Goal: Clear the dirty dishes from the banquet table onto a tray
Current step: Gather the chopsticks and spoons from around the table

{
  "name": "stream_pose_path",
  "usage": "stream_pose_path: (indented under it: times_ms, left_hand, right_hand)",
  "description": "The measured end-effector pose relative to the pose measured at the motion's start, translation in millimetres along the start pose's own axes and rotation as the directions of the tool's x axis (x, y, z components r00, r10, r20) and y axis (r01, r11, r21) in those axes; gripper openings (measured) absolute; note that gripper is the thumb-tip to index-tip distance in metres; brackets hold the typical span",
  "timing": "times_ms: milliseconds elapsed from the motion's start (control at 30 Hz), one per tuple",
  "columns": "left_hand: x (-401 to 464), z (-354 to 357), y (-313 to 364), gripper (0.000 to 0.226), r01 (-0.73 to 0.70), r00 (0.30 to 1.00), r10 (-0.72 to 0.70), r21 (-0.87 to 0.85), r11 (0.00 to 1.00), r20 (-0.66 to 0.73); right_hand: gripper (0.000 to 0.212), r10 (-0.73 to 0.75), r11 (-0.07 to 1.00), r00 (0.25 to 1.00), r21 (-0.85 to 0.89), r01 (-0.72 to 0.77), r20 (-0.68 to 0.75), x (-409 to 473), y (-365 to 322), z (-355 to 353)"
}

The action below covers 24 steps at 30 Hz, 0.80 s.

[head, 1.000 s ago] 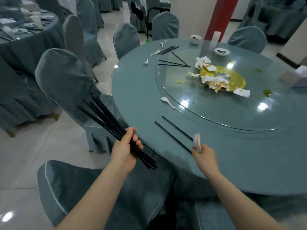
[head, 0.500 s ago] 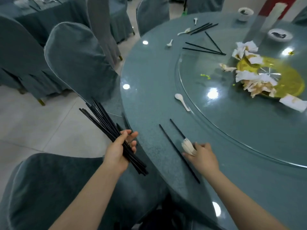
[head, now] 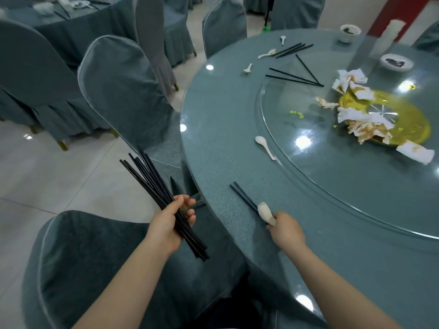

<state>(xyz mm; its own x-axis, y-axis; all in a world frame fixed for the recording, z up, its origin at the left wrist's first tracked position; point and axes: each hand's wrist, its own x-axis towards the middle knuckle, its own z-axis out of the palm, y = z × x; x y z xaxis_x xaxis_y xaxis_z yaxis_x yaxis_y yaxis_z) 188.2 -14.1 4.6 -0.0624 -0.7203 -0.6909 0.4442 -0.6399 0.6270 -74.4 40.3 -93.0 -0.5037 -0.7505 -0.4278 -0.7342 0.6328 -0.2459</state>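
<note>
My left hand (head: 169, 224) grips a bundle of several black chopsticks (head: 152, 184) off the table's left edge. My right hand (head: 286, 231) rests on the round banquet table (head: 221, 129), holding white spoons (head: 265, 212) and closing on a pair of black chopsticks (head: 242, 195) that lie side by side on the table. Another white spoon (head: 264, 144) lies by the glass turntable (head: 332, 176). More chopsticks (head: 293, 78) and spoons (head: 267, 54) sit farther back. No tray is in view.
Soiled napkins (head: 356, 115) and a yellow spill cover the turntable's centre. A small cup (head: 348, 33) and a dish (head: 395, 62) stand at the far edge. Covered chairs (head: 123, 91) stand close on the left and beneath my arms. Another table (head: 69, 24) is at the back left.
The two table chopsticks, apart before, now lie together under my right hand. The view has shifted closer to the table edge. My left hand keeps its bundle.
</note>
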Motion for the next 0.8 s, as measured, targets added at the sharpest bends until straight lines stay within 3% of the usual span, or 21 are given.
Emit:
stream_pose_path:
  times_ms: [133,267,400,500,633,800]
  left_hand:
    - [-8.6,-19.8,5.8,0.015,-0.006,0.999,0.006,-0.001,1.0,0.031]
    - [-12.8,-32.6,11.3,0.016,-0.013,0.999,0.013,-0.011,1.0,0.045]
    - [-13.9,-38.3,13.1,0.018,-0.009,0.997,0.01,-0.015,1.0,0.07]
    - [-12.8,-41.7,12.8,0.019,-0.002,0.997,0.004,-0.027,1.0,0.081]
    - [-11.8,-42.1,10.2,0.02,-0.016,0.998,0.018,-0.017,1.0,0.068]
    - [-14.7,-37.6,7.0,0.02,-0.061,0.998,0.06,-0.064,0.996,-0.016]
  right_hand:
    - [0.014,0.018,0.994,1.0,-0.105,-0.016,0.011,-8.3,-7.9,-2.6]
    - [0.018,0.016,0.993,0.999,0.114,-0.021,0.044,-22.3,-34.3,-10.8]
    - [0.038,-0.135,0.913,0.989,0.395,0.101,0.06,-50.7,-81.0,-23.0]
    - [0.023,-0.244,0.834,0.968,0.522,0.18,0.055,-78.1,-114.9,-27.2]
    - [0.022,-0.352,0.735,0.932,0.641,0.22,0.084,-105.5,-148.5,-24.8]
    - [0.025,-0.387,0.766,0.907,0.605,0.217,0.166,-118.9,-172.5,-13.9]
